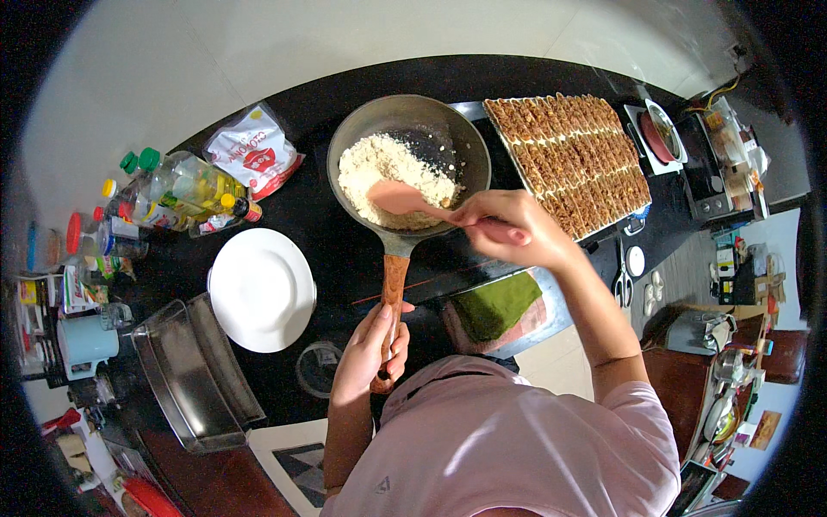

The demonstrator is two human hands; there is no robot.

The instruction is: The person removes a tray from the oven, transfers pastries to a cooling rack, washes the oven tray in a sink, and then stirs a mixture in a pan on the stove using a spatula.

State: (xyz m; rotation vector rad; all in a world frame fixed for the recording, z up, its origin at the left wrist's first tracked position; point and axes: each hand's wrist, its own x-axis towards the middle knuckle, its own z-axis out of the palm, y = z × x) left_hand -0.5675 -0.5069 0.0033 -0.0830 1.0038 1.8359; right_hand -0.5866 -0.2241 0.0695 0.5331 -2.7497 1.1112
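A grey frying pan (pixel 473 151) with a brown wooden handle stands on the black counter. Crumbly cream-coloured food (pixel 366 164) is heaped on its left and lower side; part of the dark bottom shows at the upper right. My left hand (pixel 376 340) is wrapped round the pan's handle. In my right hand (pixel 508 224) is a pink spatula (pixel 398 196), held over the pan's near rim with its blade in the crumbly food. The right hand is slightly blurred.
A large tray of brown-topped pieces in rows (pixel 568 159) lies right of the pan. A white plate (pixel 263 290) and a metal basin (pixel 194 375) stand at left, behind them bottles (pixel 194 185) and a white-red bag (pixel 252 152). Nearer right are a green sheet (pixel 497 306) and scissors (pixel 622 280).
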